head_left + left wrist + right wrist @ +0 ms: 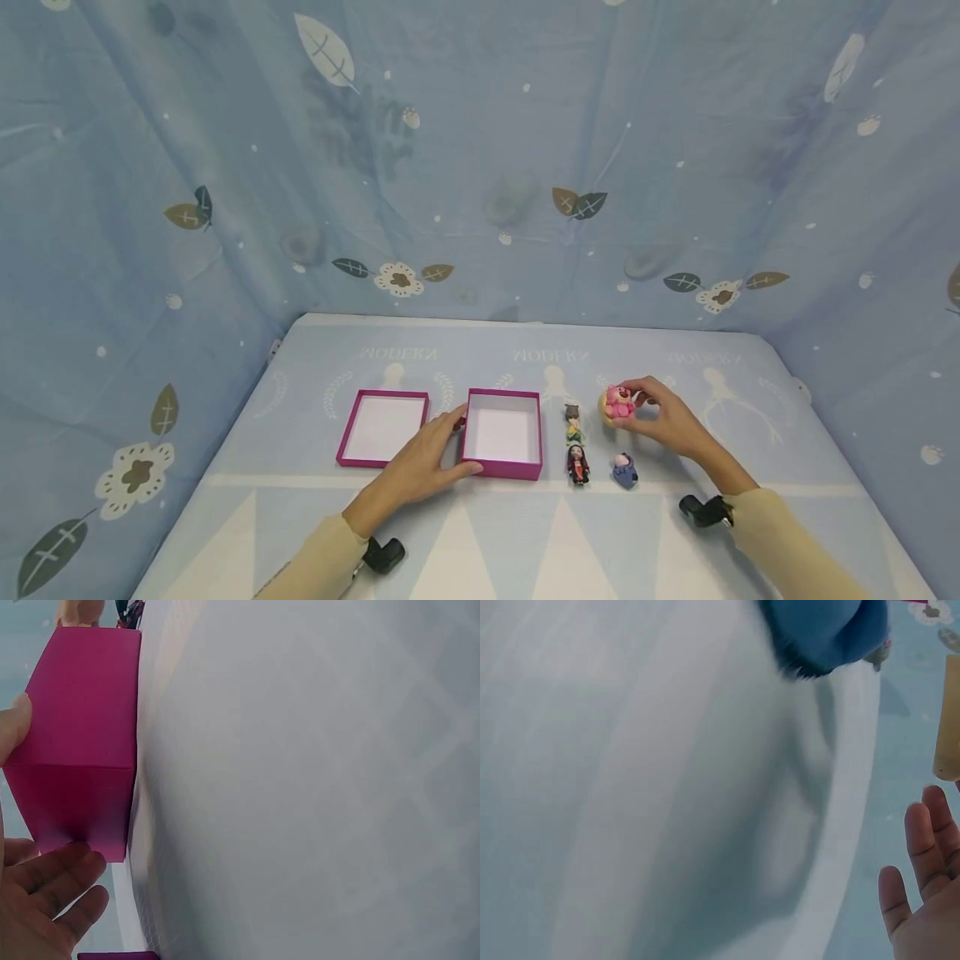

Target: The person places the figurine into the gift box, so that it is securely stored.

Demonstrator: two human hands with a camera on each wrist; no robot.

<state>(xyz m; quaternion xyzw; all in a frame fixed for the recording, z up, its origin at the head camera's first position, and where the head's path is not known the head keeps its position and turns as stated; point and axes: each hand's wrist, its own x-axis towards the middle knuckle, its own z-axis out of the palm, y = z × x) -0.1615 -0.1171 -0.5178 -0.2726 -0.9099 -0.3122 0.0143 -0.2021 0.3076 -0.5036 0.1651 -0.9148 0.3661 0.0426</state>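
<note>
My left hand (426, 460) rests against an open magenta box (501, 475) with a white inside. In the left wrist view, relaxed fingertips (75, 859) touch one side wall of the box, and the thumb lies on the adjoining wall. My right hand (663, 417) pinches a pink bear figurine (619, 403) with a round yellow part behind it. The right wrist view shows only a yellow edge (949, 720) of it above the fingers. Between box and bear lie a brown-haired figurine (573, 425) and a black-haired figurine (577, 465) in red. A blue figurine (624, 471) is nearer the front.
Left of the box lies a shallow magenta lid (381, 428), its white inside facing up. The table cover (510, 533) is pale blue and white. Blue patterned cloth (480, 167) hangs behind the table and at both sides.
</note>
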